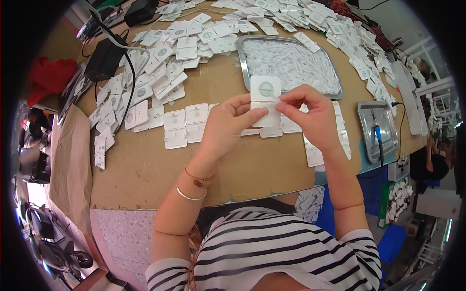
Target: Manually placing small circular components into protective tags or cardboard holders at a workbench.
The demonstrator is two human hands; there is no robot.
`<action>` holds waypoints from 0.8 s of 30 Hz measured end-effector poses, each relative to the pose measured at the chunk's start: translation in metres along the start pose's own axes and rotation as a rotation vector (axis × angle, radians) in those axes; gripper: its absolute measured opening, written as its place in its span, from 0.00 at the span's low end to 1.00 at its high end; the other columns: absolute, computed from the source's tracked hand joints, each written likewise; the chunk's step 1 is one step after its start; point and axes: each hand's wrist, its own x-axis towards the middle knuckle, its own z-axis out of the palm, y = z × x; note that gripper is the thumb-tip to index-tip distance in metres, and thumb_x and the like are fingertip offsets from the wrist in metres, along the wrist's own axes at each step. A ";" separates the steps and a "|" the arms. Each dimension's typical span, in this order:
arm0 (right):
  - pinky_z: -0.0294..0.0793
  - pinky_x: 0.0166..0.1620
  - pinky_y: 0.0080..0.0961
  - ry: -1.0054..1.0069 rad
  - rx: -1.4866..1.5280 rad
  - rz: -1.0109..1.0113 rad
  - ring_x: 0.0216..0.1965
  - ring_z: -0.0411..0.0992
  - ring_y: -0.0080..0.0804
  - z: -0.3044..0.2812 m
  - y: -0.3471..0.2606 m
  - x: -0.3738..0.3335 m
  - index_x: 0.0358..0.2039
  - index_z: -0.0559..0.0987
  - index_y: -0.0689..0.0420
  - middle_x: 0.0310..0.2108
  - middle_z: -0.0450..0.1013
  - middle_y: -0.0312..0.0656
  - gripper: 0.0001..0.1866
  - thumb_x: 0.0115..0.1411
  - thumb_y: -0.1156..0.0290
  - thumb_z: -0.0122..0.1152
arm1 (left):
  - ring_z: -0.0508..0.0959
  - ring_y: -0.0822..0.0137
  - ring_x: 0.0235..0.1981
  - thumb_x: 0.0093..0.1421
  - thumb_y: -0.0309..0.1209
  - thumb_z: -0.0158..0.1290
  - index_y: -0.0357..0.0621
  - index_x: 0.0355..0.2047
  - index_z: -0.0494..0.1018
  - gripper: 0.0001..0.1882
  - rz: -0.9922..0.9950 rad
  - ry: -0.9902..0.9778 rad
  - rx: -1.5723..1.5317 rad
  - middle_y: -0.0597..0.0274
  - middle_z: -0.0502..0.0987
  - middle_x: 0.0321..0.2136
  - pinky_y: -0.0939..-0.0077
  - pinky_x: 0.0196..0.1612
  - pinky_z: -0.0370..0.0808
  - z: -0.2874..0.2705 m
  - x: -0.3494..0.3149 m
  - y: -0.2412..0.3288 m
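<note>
A red cloth [47, 77] is seen at the far left, beside black boxes [104, 59] with cables. White square cards [160, 82] are heaped across the back of the brown tabletop [145, 169], and a short double row of them [184, 125] is laid flat nearer the front. The left hand [228, 127], with bracelets [194, 186] worn at the wrist, is closed on a white card [265, 99] that is held upright above the tabletop; its thumb is pressed along the card's lower half. The card bears a round greenish mark near its top. The right hand [310, 116] is pinched at the card's right edge, thumb and forefinger together. Behind the card, a metal tray [291, 60] filled with small white pieces is set. Further right, a smaller metal tray [376, 128] is placed, with a blue-handled tool [377, 138] and its cable lying in it.
</note>
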 end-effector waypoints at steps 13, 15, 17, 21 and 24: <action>0.69 0.34 0.17 0.031 -0.149 -0.156 0.29 0.69 0.20 0.005 -0.013 -0.006 0.31 0.82 0.58 0.27 0.72 0.36 0.10 0.47 0.84 0.63 | 0.76 0.76 0.36 0.57 0.29 0.56 0.34 0.47 0.70 0.18 0.084 0.030 0.084 0.61 0.77 0.37 0.85 0.35 0.74 0.004 -0.009 0.001; 0.68 0.34 0.17 0.013 -0.141 -0.152 0.29 0.69 0.20 0.005 -0.015 -0.006 0.31 0.82 0.59 0.28 0.72 0.36 0.10 0.46 0.83 0.64 | 0.76 0.76 0.36 0.57 0.28 0.55 0.34 0.47 0.70 0.18 0.082 0.038 0.075 0.61 0.77 0.37 0.85 0.35 0.74 0.005 -0.010 0.003; 0.69 0.34 0.17 0.012 -0.137 -0.109 0.29 0.69 0.19 0.005 -0.018 -0.007 0.28 0.81 0.59 0.28 0.73 0.36 0.07 0.46 0.83 0.64 | 0.76 0.76 0.36 0.57 0.28 0.55 0.33 0.47 0.70 0.18 0.081 0.042 0.064 0.61 0.77 0.37 0.84 0.36 0.74 0.006 -0.010 0.002; 0.69 0.35 0.16 0.005 -0.133 -0.051 0.29 0.69 0.19 0.005 -0.015 -0.006 0.28 0.79 0.61 0.28 0.73 0.35 0.07 0.47 0.82 0.65 | 0.76 0.76 0.35 0.58 0.29 0.54 0.33 0.44 0.72 0.15 0.122 0.065 0.133 0.60 0.77 0.35 0.84 0.36 0.74 0.006 -0.011 0.003; 0.69 0.34 0.16 0.017 0.097 0.173 0.29 0.69 0.19 0.005 -0.012 0.000 0.29 0.76 0.61 0.28 0.72 0.33 0.08 0.48 0.80 0.65 | 0.75 0.76 0.34 0.59 0.30 0.54 0.33 0.42 0.73 0.14 0.125 0.106 0.142 0.61 0.77 0.34 0.83 0.36 0.74 0.006 -0.012 0.006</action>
